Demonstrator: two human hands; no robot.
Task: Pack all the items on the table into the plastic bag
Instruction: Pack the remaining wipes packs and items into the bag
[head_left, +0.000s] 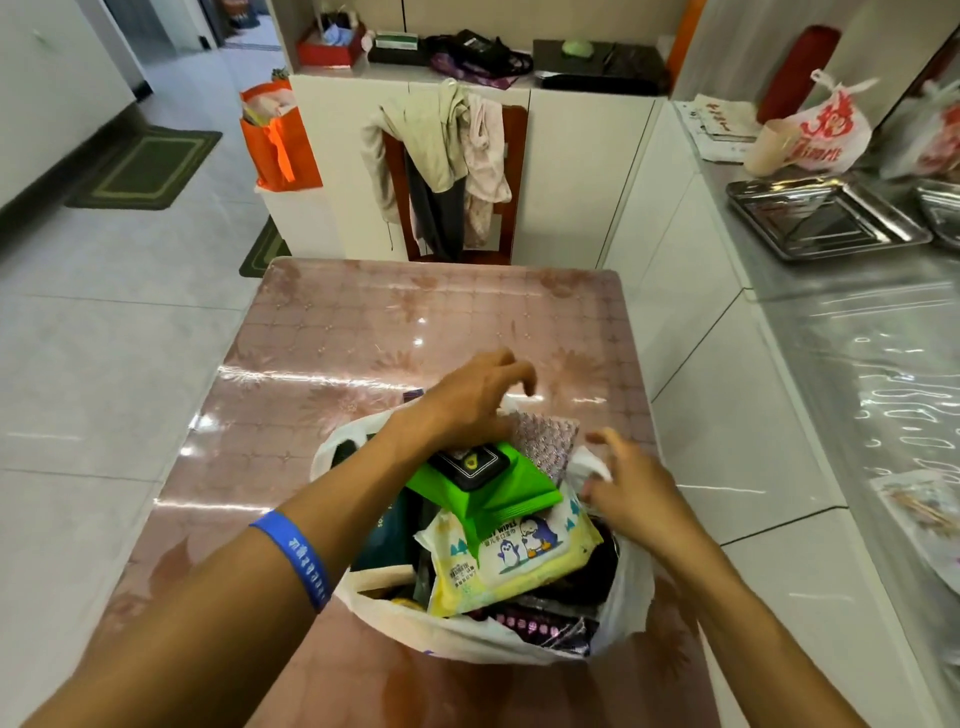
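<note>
A white plastic bag (467, 636) stands open on the pink table (415, 322), stuffed with items. On top lie a green pack with a black lid (493, 488), a yellow wet-wipes pack with penguins (519, 561) and a glittery patterned pouch (545, 441) at the far side. My left hand (478, 395) hovers over the bag's far rim, fingers spread and curled, nothing visibly in it. My right hand (628, 488) is at the bag's right rim with its fingers against the white plastic (592, 462); the grip itself is hidden. A small dark object (413, 395) peeks out beyond my left wrist.
A wooden chair draped with clothes (447, 171) stands beyond the table. White cabinets run along the right, topped by a steel counter with metal trays (821, 218) and a red-printed bag (826, 130). An orange bag (275, 135) sits at the back left.
</note>
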